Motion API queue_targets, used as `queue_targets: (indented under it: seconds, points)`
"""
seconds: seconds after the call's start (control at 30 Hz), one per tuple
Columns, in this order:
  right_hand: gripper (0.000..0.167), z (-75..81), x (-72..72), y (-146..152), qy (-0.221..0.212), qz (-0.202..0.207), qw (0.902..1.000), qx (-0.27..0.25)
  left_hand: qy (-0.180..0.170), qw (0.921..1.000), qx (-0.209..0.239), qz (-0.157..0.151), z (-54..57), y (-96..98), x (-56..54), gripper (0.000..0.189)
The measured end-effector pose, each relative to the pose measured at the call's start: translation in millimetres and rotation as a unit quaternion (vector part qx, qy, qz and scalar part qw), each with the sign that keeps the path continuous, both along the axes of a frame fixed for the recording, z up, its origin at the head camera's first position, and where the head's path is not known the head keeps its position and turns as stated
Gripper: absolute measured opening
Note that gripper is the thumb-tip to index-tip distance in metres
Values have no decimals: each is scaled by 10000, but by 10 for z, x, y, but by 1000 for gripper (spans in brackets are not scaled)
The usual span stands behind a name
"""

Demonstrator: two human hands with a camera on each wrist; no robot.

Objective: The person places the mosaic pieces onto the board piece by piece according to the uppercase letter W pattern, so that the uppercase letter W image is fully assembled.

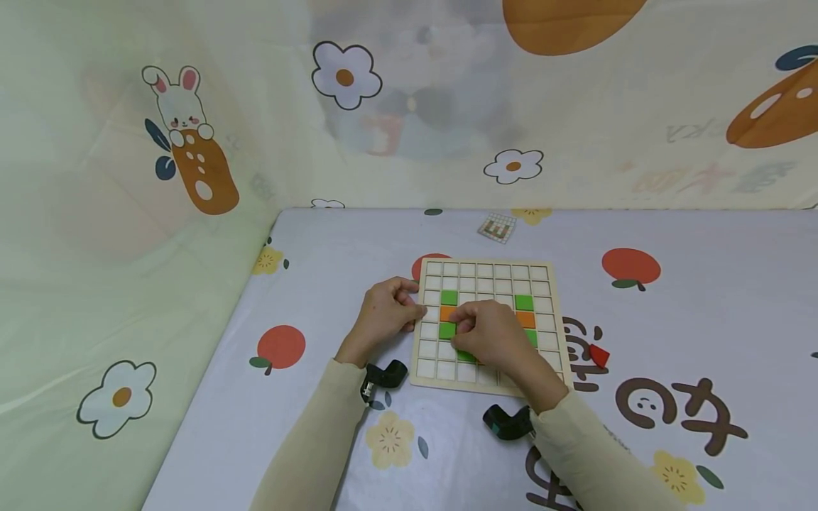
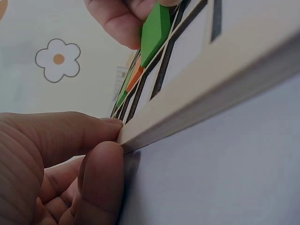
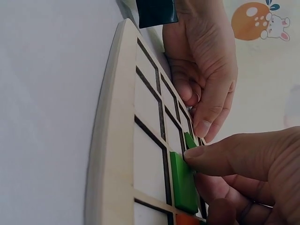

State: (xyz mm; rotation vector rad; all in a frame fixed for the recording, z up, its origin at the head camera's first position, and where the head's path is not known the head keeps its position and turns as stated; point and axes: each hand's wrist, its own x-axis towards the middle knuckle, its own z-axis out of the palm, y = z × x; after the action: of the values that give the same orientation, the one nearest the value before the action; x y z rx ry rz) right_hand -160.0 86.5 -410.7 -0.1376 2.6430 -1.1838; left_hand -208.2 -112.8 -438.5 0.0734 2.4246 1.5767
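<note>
A wooden grid board (image 1: 487, 270) lies on the table, its square cells outlined in dark lines. My left hand (image 1: 385, 310) holds the board's left edge between thumb and index finger, near the edge in the left wrist view too. My right hand (image 1: 492, 333) reaches over the grid and pinches a green tile (image 1: 446, 331) at the left side. An orange tile (image 1: 446, 313) and another green tile (image 1: 449, 297) lie beyond it in the same column. Nearer me is one more green tile (image 3: 183, 183), partly under the right hand in the head view.
On the board's right half sit a green tile (image 1: 524, 302) and an orange tile (image 1: 525, 320). A small card (image 1: 497, 228) with a grid pattern lies behind the board. To the right is a small red piece (image 1: 598, 355). Printed cloth walls stand behind and left.
</note>
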Motion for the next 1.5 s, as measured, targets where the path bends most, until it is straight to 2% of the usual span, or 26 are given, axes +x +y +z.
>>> queue_targets:
  seconds: [0.7, 1.23, 1.4, 1.5]
  points:
    - [19, 3, 4, -18, -142, -136, 9998, -74, 50, 9999, -118, 1, 11, -2, 0, 33]
    - [27, -7, 16, 11, 28, -134, 9999, 8, -8, 9999, -132, -5, 28, 6, 6, 33]
    - [32, 16, 64, 60, 212, -49, 9996, -169, 11, 9999, -125, -32, 17, 2, -1, 32]
    - [36, 28, 124, 136, 480, -16, 9984, -305, 35, 9999, -135, -42, 7, 2, -8, 32]
